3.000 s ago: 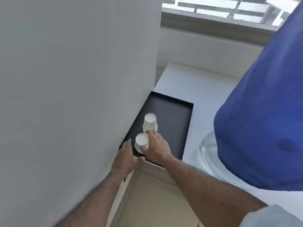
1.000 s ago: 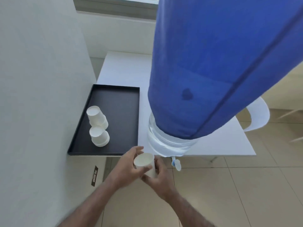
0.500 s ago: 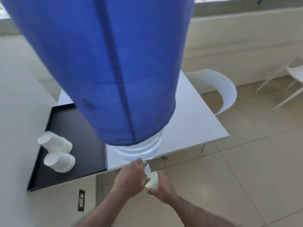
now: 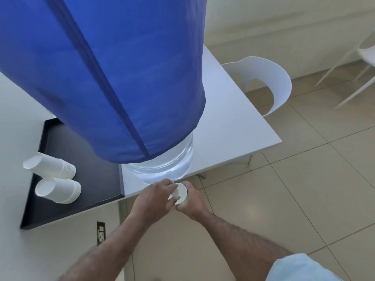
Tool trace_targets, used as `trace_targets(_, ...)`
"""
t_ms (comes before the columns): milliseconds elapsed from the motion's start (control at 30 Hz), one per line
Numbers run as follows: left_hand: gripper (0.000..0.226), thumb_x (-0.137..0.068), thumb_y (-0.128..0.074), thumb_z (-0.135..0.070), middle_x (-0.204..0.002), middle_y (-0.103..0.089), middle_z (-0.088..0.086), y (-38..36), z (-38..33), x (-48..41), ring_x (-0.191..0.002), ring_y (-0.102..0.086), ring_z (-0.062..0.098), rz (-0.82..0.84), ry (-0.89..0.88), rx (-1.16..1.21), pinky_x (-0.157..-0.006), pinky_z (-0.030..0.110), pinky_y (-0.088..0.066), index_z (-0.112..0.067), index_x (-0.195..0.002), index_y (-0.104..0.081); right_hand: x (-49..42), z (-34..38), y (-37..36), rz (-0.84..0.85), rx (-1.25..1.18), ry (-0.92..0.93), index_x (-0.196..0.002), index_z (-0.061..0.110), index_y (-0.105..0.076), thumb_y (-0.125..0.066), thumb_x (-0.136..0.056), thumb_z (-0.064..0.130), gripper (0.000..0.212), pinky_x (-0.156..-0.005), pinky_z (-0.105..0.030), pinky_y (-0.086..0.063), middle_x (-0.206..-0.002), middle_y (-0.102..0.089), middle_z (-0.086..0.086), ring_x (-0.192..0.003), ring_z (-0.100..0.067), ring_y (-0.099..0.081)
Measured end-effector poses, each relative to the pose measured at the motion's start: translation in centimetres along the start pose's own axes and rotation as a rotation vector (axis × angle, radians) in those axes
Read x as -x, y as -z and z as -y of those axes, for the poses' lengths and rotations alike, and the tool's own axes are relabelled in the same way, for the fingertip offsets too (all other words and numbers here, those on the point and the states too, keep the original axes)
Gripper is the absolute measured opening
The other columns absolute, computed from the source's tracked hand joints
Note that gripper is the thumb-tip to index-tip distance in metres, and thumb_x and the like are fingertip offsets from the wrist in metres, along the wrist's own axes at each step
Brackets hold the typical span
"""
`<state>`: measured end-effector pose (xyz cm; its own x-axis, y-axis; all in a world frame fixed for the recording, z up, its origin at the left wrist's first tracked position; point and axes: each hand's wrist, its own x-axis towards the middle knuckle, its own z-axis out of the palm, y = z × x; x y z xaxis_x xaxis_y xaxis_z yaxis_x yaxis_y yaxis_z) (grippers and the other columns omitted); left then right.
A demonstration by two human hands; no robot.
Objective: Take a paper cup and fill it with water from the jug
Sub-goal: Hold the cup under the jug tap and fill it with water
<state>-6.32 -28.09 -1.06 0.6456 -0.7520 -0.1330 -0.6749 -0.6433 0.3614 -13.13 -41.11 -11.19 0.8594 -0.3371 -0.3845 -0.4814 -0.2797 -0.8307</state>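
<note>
Three seconds ago both hands were at the cup stacks on the black tray. Now the right hand holds one paper cup off the table edge, under the base of the jug, and the left hand has moved to the spout, fingers above the cup's rim.

- No text, label, brand, number or sign can be read anywhere: the blue jug cover and paper cups are plain.
</note>
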Motion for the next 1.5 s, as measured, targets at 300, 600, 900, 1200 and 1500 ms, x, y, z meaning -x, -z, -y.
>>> trace_targets(300,0.026,-0.096,-0.048,-0.029,-0.063,-0.048,-0.011,0.3,0.8,-1.0,-0.063,-0.045,0.014,-0.03,0.09,0.123,-0.056,0.025,-0.029,-0.023,-0.075,-0.064,-0.6,0.6,-0.7,-0.013,-0.054,-0.003,-0.119,0.031,-0.052,-0.074,-0.067,0.011,0.06,-0.056,-0.005,-0.043,-0.092,-0.064,0.017,-0.081,0.003,-0.06)
trace_targets(600,0.022,-0.096,-0.05,-0.029,-0.075,-0.063,-0.012,0.8,0.6,-0.8,-0.072,-0.055,0.012,-0.008,0.099,0.171,-0.062,0.027,-0.041,-0.024,-0.089,-0.07,0.0,0.1,-0.6,-0.007,-0.08,-0.019,-0.111,0.036,-0.047,-0.074,-0.066,0.008,0.06,-0.052,-0.005,-0.041,-0.094,-0.062,0.015,-0.083,-0.002,-0.06)
trace_targets(900,0.02,-0.094,-0.052,-0.027,-0.08,-0.069,-0.006,1.3,0.2,-0.8,-0.073,-0.058,0.017,0.027,0.151,0.174,-0.063,0.029,-0.045,-0.023,-0.088,-0.071,0.3,0.6,-0.1,-0.014,-0.079,0.004,-0.11,0.041,-0.048,-0.073,-0.064,0.012,0.06,-0.05,-0.005,-0.04,-0.092,-0.062,0.018,-0.084,0.0,-0.06)
trace_targets(1200,0.022,-0.094,-0.052,-0.029,-0.072,-0.066,-0.006,1.6,-0.4,-0.8,-0.068,-0.057,0.016,0.031,0.195,0.159,-0.057,0.027,-0.039,-0.026,-0.088,-0.073,0.4,0.5,0.0,-0.029,-0.09,0.029,-0.109,0.042,-0.046,-0.075,-0.064,0.01,0.062,-0.054,-0.008,-0.045,-0.098,-0.061,0.017,-0.091,-0.005,-0.061)
trace_targets(1500,0.032,-0.095,-0.051,-0.028,-0.048,-0.043,-0.006,1.4,-1.1,-0.5,-0.05,-0.041,0.014,-0.007,0.218,0.064,-0.048,0.026,-0.024,-0.028,-0.062,-0.048,0.5,0.4,-0.1,-0.042,-0.116,0.047,-0.115,0.033,-0.049,-0.076,-0.065,0.007,0.062,-0.053,-0.007,-0.045,-0.104,-0.063,0.009,-0.092,-0.009,-0.061)
